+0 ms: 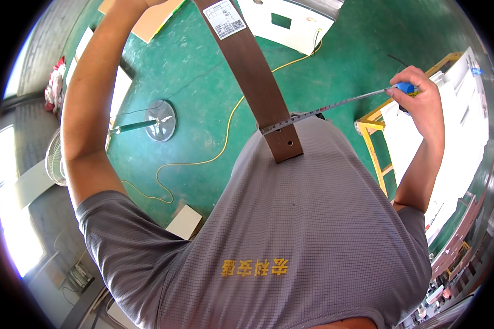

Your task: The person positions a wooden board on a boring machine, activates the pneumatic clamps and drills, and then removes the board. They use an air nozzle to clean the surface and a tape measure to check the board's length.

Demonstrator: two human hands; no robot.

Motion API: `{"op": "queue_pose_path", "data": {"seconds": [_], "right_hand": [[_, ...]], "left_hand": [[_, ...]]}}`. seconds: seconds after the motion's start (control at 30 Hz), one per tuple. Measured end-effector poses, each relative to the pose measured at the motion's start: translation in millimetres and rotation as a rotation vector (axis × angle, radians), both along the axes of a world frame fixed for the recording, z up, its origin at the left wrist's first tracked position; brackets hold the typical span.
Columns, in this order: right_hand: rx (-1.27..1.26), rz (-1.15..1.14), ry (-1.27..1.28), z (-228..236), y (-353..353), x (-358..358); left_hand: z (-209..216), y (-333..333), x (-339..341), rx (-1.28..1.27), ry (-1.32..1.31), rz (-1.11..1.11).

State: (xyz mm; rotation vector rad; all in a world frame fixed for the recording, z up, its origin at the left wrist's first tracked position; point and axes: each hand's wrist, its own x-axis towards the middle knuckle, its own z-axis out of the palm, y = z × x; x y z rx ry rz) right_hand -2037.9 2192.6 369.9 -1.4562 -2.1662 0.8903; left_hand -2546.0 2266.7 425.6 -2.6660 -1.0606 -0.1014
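Observation:
A long dark brown wooden board (pixel 253 74) runs down from the top edge to my belly, its near end against my grey shirt. Small round holes show near that end, and a white printed label sits higher up. My right hand (pixel 421 98) is closed around a blue tape measure (pixel 405 88). Its metal blade (pixel 340 102) is drawn out leftward and lies across the board's width close to the holes. At the top edge only a sliver of my left hand (pixel 142 2) shows, left of the board; its fingers are cut off by the picture's border.
White panels (pixel 450 126) lie on a yellow stand (pixel 374 131) at right. A yellow cable (pixel 229 129) winds over the green floor. A fan's round base (pixel 162 120) stands at left. A white piece with a rectangular cutout (pixel 258 21) and a cardboard sheet (pixel 148 23) lie beyond.

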Motion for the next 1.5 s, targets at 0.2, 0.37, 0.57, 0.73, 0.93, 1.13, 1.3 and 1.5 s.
{"op": "queue_pose_path", "data": {"seconds": [0.2,0.37,0.57,0.73,0.93,1.13,1.3,1.5], "right_hand": [[-0.021,0.002,0.015,-2,0,-1],[-0.249,-0.147,0.269,-16,10,19],[-0.358,-0.345,0.914,-74,-18,60],[-0.450,-0.762,0.897,-115,-98,50],[-0.282,-0.656,0.650,-127,-165,16],[-0.064,-0.706,0.931,-87,-205,22],[0.214,-1.006,1.030,-80,-257,59],[0.583,-1.204,0.923,-86,-329,124]], "left_hand": [[-4,-1,1,-0.004,-0.016,0.004],[-10,3,-20,-0.063,-0.005,0.164],[-80,17,-42,0.182,-0.270,0.116],[-147,-14,25,-0.039,-0.314,0.388],[-219,-62,117,-0.393,-0.555,0.197],[-241,-115,200,-0.592,-0.619,0.043],[-239,-161,252,-0.568,-0.566,-0.037],[-244,-212,326,-0.571,-0.467,-0.078]]}}
